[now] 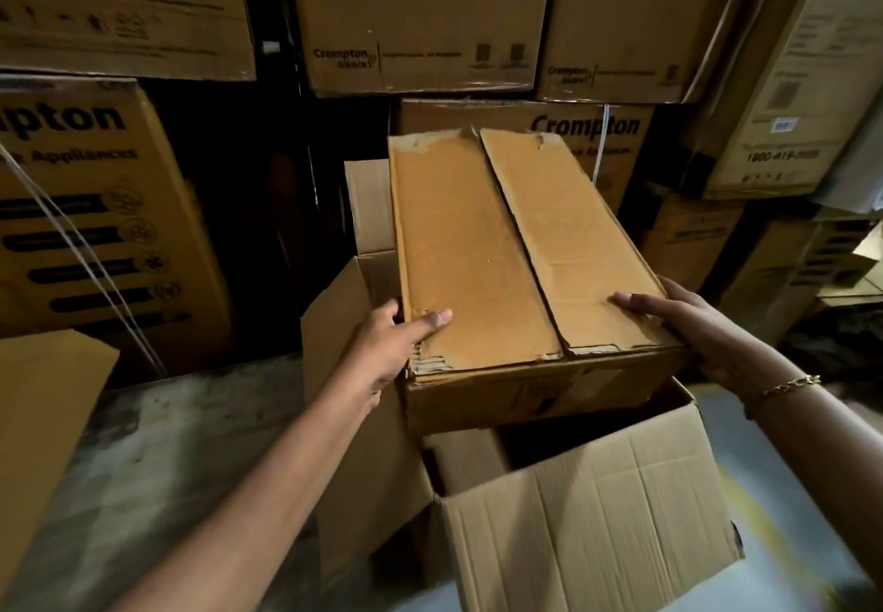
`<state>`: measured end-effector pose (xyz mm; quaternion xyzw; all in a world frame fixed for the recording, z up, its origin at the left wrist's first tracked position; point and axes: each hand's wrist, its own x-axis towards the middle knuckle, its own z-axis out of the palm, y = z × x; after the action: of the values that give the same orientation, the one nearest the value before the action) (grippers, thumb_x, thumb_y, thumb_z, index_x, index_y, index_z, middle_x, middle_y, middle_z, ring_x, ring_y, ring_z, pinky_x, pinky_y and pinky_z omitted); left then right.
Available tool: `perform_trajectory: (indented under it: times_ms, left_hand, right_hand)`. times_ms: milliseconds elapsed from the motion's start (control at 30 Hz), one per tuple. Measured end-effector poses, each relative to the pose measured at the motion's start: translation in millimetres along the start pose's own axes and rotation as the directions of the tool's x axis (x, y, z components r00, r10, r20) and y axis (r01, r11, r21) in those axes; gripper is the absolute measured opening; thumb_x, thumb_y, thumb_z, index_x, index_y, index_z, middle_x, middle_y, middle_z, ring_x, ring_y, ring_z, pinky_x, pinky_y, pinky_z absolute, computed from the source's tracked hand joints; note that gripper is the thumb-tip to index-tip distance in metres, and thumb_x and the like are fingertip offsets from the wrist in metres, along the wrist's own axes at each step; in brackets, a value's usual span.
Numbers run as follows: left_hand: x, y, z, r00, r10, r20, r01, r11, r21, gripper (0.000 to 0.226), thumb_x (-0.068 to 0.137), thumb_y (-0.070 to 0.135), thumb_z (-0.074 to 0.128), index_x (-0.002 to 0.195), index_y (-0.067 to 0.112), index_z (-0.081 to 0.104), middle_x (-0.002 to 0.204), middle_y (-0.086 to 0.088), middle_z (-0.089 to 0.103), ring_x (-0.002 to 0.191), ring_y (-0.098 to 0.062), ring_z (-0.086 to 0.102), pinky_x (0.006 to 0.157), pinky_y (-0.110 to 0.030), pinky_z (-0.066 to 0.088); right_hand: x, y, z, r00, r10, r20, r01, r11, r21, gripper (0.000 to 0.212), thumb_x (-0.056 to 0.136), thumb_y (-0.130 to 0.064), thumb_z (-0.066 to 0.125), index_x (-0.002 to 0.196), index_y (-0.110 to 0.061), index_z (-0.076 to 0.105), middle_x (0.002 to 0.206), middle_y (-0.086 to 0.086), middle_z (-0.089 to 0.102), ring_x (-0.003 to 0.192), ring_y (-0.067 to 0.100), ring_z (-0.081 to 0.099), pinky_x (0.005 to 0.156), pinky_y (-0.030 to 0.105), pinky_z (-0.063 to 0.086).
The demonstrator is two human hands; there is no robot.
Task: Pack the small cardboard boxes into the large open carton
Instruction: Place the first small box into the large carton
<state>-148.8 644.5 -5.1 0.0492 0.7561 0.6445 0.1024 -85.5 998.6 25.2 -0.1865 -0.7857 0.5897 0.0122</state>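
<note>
— Box [501, 253], where is it?
— Over the open carton [587, 516], flaps shut, tilted a little.
— Who has it?
— Both hands. Left hand [396, 348] grips the near left corner, thumb flat on top. Right hand [688, 325] clasps the near right corner, thumb on the lid, fingers round the side.

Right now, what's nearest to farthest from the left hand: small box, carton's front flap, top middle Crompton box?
1. Small box, held by the left hand.
2. Carton's front flap, below right.
3. Top middle Crompton box, high behind.
</note>
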Motion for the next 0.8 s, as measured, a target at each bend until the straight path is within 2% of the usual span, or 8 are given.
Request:
perform_trajectory:
  times_ms: [100,167,300,367,467,600,700,800]
  left_hand:
    - [18.1,-9.4,10.2,0.999,-0.04,0.025,0.039,0.999,0.032,0.075,0.07,0.062,0.079,0.126,0.018,0.058,0.124,-0.003,0.069,0.107,-0.018,0.067,0.101,-0.039,0.05]
    - [29.9,-19.2,14.9,0.997,-0.068,0.027,0.067,0.997,0.022,0.109,0.062,0.072,0.077,0.148,0.015,0.041,0.14,-0.002,0.058,0.122,-0.021,0.059,0.107,-0.035,0.041]
    - [43.1,-35.7,22.6,0.989,-0.145,0.032,0.145,0.989,0.01,0.1,0.077,0.06,0.075,0.153,0.012,0.032,0.148,-0.003,0.05,0.127,-0.02,0.053,0.1,-0.029,0.037]
    - [42.0,-43.0,26.9,0.985,-0.17,0.026,0.17,0.985,0.003,0.082,0.087,0.046,0.072,0.152,0.011,0.035,0.141,0.0,0.052,0.118,-0.016,0.053,0.092,-0.024,0.032]
    - [32.2,-45.6,38.5,0.973,-0.231,-0.002,0.231,0.973,-0.011,0.068,0.092,0.035,0.068,0.148,0.01,0.039,0.127,0.004,0.053,0.105,-0.008,0.047,0.088,-0.02,0.029]
    - [28.7,-62.7,50.7,0.943,-0.332,-0.023,0.332,0.943,-0.005,0.059,0.088,0.035,0.072,0.139,0.022,0.044,0.127,0.011,0.05,0.113,-0.008,0.047,0.098,-0.023,0.033]
    - [30.9,-77.5,62.0,0.915,-0.398,-0.071,0.396,0.917,-0.034,0.072,0.087,0.033,0.074,0.148,0.013,0.039,0.141,-0.003,0.056,0.118,-0.016,0.057,0.098,-0.029,0.044]
    - [29.5,-89.7,80.3,0.871,-0.48,-0.106,0.481,0.877,-0.018,0.095,0.088,0.031,0.075,0.159,0.014,0.014,0.16,-0.006,0.033,0.143,-0.025,0.038,0.118,-0.04,0.028]
  right_hand:
    - [27.5,3.6,-6.2,0.998,0.046,0.039,-0.045,0.999,-0.017,0.143,0.021,-0.068,0.094,0.148,-0.032,0.039,0.119,0.014,0.07,0.082,0.028,0.076,0.056,0.032,0.061]
    - [47.4,9.2,-8.6,0.995,0.086,0.06,-0.085,0.996,-0.021,0.137,0.031,-0.065,0.094,0.151,-0.031,0.038,0.12,0.015,0.07,0.088,0.031,0.076,0.061,0.035,0.062]
    - [73.7,27.2,-3.8,0.988,0.13,0.086,-0.127,0.991,-0.041,0.128,0.044,-0.064,0.094,0.153,-0.03,0.036,0.126,0.011,0.067,0.103,0.032,0.073,0.09,0.05,0.059]
    - [77.5,34.1,1.6,0.982,0.146,0.118,-0.144,0.989,-0.023,0.117,0.056,-0.054,0.091,0.154,-0.026,0.035,0.122,0.009,0.066,0.103,0.03,0.071,0.085,0.045,0.059]
    - [87.9,46.0,6.2,0.972,0.183,0.15,-0.179,0.983,-0.041,0.121,0.053,-0.054,0.093,0.155,-0.029,0.033,0.122,0.01,0.065,0.103,0.031,0.071,0.082,0.043,0.06]
    - [95.6,67.6,8.1,0.962,0.199,0.189,-0.189,0.979,-0.072,0.1,0.057,-0.052,0.093,0.141,-0.021,0.048,0.117,0.007,0.067,0.105,0.029,0.068,0.093,0.047,0.057]
    - [98.0,81.1,7.3,0.945,0.203,0.258,-0.175,0.976,-0.127,0.067,0.074,-0.038,0.086,0.127,-0.018,0.052,0.107,0.003,0.066,0.097,0.022,0.066,0.078,0.035,0.054]
    - [113.0,100.3,3.0,0.923,0.223,0.312,-0.181,0.971,-0.158,0.056,0.08,-0.031,0.082,0.123,-0.019,0.048,0.105,0.0,0.062,0.095,0.019,0.062,0.068,0.029,0.048]
